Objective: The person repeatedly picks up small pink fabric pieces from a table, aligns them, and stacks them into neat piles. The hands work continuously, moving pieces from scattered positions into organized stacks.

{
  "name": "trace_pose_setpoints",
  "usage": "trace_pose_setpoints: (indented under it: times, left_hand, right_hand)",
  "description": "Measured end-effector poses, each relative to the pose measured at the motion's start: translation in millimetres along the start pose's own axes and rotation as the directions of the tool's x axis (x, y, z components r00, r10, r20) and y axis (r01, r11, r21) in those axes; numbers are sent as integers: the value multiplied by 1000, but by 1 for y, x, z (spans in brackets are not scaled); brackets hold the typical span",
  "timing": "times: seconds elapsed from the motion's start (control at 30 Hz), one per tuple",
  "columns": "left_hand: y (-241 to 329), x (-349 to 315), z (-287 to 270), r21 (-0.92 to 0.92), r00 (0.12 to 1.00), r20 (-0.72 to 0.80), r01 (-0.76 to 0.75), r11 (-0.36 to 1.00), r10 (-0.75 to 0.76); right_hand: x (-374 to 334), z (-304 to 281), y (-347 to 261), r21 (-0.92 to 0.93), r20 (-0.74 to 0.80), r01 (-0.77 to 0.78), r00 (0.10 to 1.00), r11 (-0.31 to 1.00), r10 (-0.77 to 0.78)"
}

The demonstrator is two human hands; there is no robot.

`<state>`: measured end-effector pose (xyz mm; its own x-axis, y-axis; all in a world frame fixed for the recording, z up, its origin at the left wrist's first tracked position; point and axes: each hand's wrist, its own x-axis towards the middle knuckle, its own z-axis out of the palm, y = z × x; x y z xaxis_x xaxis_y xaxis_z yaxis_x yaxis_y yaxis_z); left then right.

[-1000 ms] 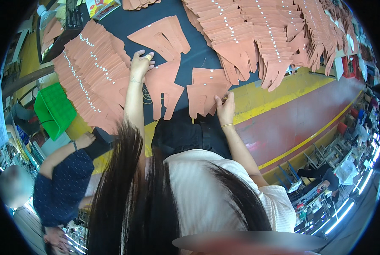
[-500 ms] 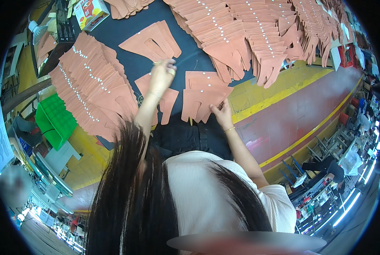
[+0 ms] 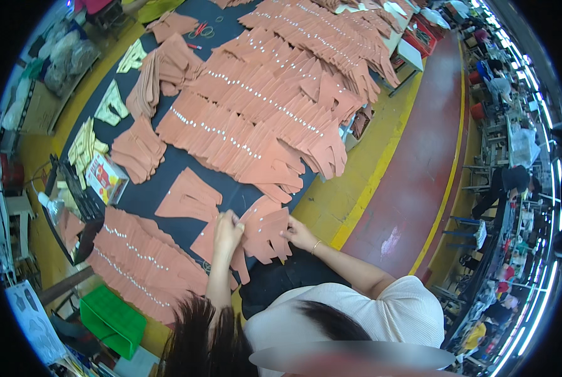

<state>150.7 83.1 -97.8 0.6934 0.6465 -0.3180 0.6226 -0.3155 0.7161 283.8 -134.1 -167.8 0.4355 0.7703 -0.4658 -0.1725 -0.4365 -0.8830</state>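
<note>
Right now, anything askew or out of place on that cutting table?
Nothing damaged or spilled. The orange fabric pieces lie in tidy overlapping rows on the dark table. Only the small pile under the left hand and right hand is fanned unevenly. A red-handled tool lies loose at the far end.

A small stack of terracotta fabric pieces (image 3: pixel 265 232) lies flat, fanned, at lower centre of the frame.

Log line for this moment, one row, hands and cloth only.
left hand: pinching terracotta cloth pieces | right hand: flat on same stack's edge | dark table: fanned rows beyond | green bin: lower left
</note>
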Motion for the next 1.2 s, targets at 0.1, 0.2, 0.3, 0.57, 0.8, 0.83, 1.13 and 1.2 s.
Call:
trace_pose_setpoints:
  times: [0.1,0.2,0.3,0.57,0.8,0.83,1.13,1.2]
  left_hand:
    - [18,-27,-40,-156,995,-35,92,983,-98]
    - [36,-46,-81,-145,984,-135,98,985,-118]
    - [47,-59,-106,-229,971,-220,39,973,-91]
    - [16,-50,-107,-733,980,53,169,658,-193]
    - [-106,11,-85,-983,596,-142,7,183,-790]
    - [-122,16,-81,-989,607,-139,-46,140,-783]
    - [-162,30,-72,-998,651,12,55,31,-759]
    - [-161,34,-70,-990,642,-62,56,127,-764]
  right_hand:
    - [11,9,-15,-211,23,48,999,976,-44]
    - [20,15,-39,-437,-35,-155,987,886,156]
    - [16,20,-68,-729,-272,-158,960,666,-70]
    - [45,31,-166,193,408,-21,911,981,-61]
    - [174,130,-155,-258,378,74,925,963,30]
    - [189,140,-149,-233,376,147,925,961,-50]
    - [238,177,-122,-394,100,12,995,919,30]
    - [238,182,-123,-426,98,16,995,904,29]
